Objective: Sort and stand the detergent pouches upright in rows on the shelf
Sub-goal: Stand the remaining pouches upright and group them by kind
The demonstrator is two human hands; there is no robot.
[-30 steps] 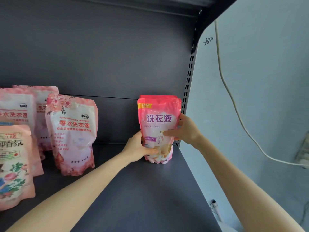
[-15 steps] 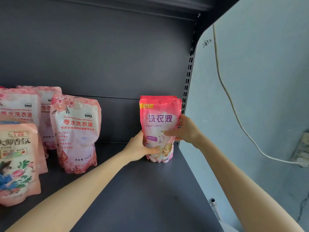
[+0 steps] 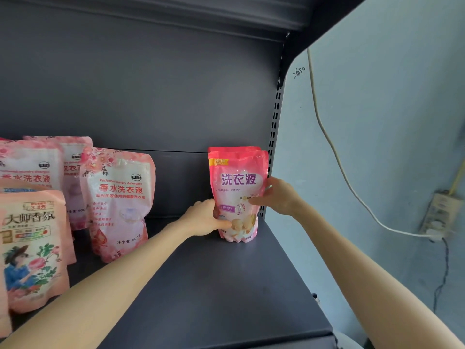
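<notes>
A bright pink detergent pouch [image 3: 237, 182] stands upright at the back right corner of the dark shelf [image 3: 214, 285]. A second pouch of the same kind shows just behind it. My left hand [image 3: 201, 219] grips its lower left side, thumb across the front. My right hand [image 3: 276, 197] holds its right edge, thumb on the front. Left of a gap stands a pale pink rose-print pouch [image 3: 119, 202], with two more like it [image 3: 27, 165] behind and to the left. A peach pouch with a flower picture [image 3: 30, 248] stands nearest at the far left.
The shelf's slotted upright post [image 3: 274, 137] rises right behind the held pouch. Beyond it is a pale wall with a white cable [image 3: 334, 152] running to a power strip [image 3: 440, 212]. Bare shelf surface lies between the pouch groups and toward the front edge.
Both hands have stayed on the bright pink pouch, which remains in the back right corner. The view has drifted left, so the left pouches sit further into the frame.
</notes>
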